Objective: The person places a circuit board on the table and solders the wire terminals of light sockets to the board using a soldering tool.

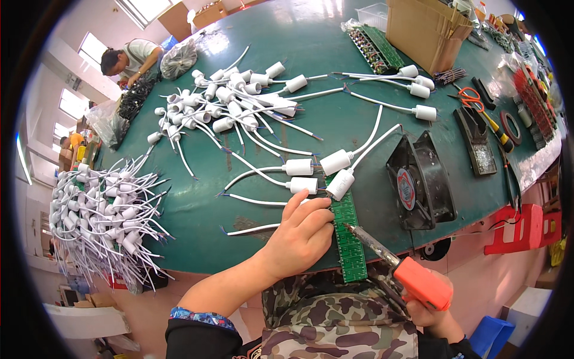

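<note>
My left hand [302, 230] is closed, its fingers curled at the left edge of a green circuit board strip [348, 239]. Two white cables [254, 201] run in under it, and a bit of a white lamp socket shows between the fingers; the rest is hidden. My right hand [427, 308] grips the red handle of a soldering iron [382, 250], its tip at the board just right of the left fingers. Beyond my left hand, two white lamp sockets [301, 176] lie left of the strip. Two more sockets [341, 184] lie across its far end, cables pointing away.
A black fan [420, 182] stands to the right. Behind it lie a black tool holder [475, 140], orange-handled scissors [469, 99] and a screwdriver [501, 133]. Heaped white sockets [224, 96] cover the far middle, with another pile [107, 209] at left. A cardboard box [427, 36] stands far right.
</note>
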Tool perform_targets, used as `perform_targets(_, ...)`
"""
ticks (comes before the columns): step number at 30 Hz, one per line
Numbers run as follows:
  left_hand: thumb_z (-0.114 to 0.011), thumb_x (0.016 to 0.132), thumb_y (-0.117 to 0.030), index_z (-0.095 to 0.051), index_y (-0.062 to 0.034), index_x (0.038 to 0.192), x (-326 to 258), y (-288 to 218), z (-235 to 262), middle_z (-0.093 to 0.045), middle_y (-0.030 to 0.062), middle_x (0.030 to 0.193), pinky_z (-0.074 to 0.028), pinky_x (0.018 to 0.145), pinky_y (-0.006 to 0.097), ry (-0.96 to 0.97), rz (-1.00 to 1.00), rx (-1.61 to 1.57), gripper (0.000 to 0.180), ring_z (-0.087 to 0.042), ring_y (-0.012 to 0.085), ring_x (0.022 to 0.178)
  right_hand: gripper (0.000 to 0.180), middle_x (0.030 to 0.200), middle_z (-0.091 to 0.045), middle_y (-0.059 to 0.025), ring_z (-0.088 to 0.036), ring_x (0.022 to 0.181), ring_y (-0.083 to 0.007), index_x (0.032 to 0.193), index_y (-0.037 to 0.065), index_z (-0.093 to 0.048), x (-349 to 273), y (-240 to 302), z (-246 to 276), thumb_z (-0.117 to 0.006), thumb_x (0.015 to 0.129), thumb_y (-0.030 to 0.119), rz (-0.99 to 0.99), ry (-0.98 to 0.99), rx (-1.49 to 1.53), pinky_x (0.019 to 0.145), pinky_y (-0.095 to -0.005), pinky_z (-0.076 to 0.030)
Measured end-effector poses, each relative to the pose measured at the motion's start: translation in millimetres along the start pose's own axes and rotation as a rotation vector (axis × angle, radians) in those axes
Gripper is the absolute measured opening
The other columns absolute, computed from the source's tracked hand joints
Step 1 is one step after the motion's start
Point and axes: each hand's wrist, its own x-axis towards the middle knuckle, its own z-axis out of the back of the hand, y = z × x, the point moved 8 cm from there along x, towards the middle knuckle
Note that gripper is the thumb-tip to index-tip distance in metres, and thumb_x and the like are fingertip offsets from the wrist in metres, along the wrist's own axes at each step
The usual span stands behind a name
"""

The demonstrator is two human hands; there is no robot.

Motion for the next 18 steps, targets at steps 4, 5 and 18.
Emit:
perform_targets(4, -0.076, 0.074, -0.005, -0.067, -0.0061, 0.087, 0.7, -0.3, 3.0, -0.062, 0.0078, 0.110, -0.039, 0.111, 0.056, -0.006, 0.000, 0.003, 0.016, -0.060, 0.0297, 0.119, 0.024, 0.080, -0.068, -0.0076, -0.067, 0.061, -0.0180, 0.094, 0.000, -0.071, -1.4, -6.0, 0.8, -0.057, 0.079, 0.012, -0.123, -0.002, 0.073, 0.060, -0.0314, -0.056)
perform_targets(5, -0.077, 0.074, -0.008, -0.067, -0.0065, 0.091, -0.3, -0.4, 5.1, -0.062, 0.0082, 0.112, -0.038, 0.112, 0.057, 0.002, 0.014, 0.018, 0.020, -0.060, 0.0297, 0.120, 0.032, 0.085, -0.068, -0.0099, -0.066, 0.063, -0.0163, 0.102, -0.003, -0.069, -1.9, -4.5, -0.1, -0.052, 0.078, 0.008, -0.099, 0.043, 0.052, 0.061, -0.0293, -0.056)
perform_targets(18, -0.080, 0.071, -0.010, -0.067, -0.0042, 0.113, -26.2, 26.0, 24.1, -0.061, 0.0082, 0.109, -0.050, 0.085, 0.042, 0.115, 0.110, 0.135, 0.044, -0.062, 0.0285, 0.097, 0.059, 0.101, -0.068, -0.0092, -0.064, 0.083, -0.0145, 0.127, -0.005, -0.062, -29.0, -27.3, 6.8, -0.066, 0.097, 0.045, -0.406, -0.115, 0.314, 0.074, -0.0305, -0.054)
